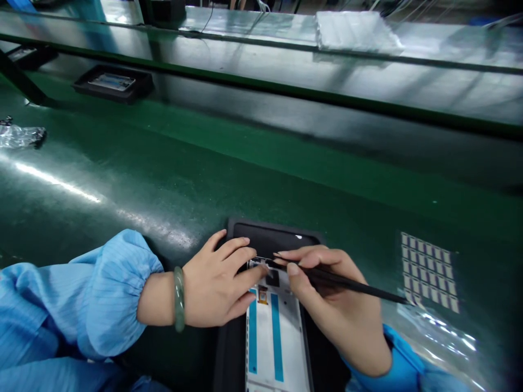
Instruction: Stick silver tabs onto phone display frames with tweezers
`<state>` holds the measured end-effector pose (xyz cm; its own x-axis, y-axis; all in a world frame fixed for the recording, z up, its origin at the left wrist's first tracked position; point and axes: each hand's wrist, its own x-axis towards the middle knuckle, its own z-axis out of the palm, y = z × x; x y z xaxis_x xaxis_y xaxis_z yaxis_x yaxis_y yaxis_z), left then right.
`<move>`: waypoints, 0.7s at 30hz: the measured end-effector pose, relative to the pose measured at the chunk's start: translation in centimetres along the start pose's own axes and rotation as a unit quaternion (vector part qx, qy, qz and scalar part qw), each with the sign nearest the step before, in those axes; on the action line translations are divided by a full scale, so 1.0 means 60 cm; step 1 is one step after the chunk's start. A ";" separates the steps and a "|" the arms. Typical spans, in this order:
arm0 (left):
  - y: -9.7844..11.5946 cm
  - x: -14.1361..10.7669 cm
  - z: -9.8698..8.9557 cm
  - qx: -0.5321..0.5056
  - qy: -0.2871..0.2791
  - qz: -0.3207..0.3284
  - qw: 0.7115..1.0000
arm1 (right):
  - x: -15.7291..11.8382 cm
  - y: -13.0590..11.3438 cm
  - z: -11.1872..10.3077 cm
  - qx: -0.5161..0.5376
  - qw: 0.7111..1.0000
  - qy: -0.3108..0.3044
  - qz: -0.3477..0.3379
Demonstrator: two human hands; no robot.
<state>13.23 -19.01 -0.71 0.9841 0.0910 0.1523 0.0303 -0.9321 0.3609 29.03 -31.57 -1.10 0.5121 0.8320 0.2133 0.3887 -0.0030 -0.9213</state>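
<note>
A white phone frame (264, 337) with two blue strips lies in a black tray (231, 348) at the bottom centre. My left hand (218, 283), with a green bangle at its wrist, rests over the frame's upper left part, fingers spread and index fingertip on the top end. Black tweezers (351, 283) are held in my right hand (337, 299), their tip near the frame's top edge. A small orange-brown flex part (262, 295) shows just below my left index finger. Whether the tweezer tips hold anything is hidden.
A sheet of small rectangular stickers (429, 271) lies at the right, beside clear plastic film (445, 332). Another black tray (112, 83) with a phone frame stands at the back left. Plastic bags (20, 136) lie at the far left. A raised shelf (286, 60) crosses the back.
</note>
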 end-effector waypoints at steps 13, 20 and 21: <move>0.001 0.001 0.002 0.012 0.010 0.007 1.000 | 0.006 -0.004 0.002 -0.053 0.998 -0.020 -0.026; 0.001 0.001 0.001 0.011 0.010 0.006 1.000 | 0.004 0.001 0.000 -0.061 0.998 -0.019 -0.020; 0.001 0.001 0.001 0.011 0.011 0.006 1.000 | 0.004 0.000 0.000 -0.059 0.998 -0.020 -0.020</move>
<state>13.28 -19.11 -0.72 0.9804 0.0865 0.1768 0.0220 -0.9408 0.3383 29.15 -31.35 -1.08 0.4642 0.8543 0.2338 0.4976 -0.0332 -0.8668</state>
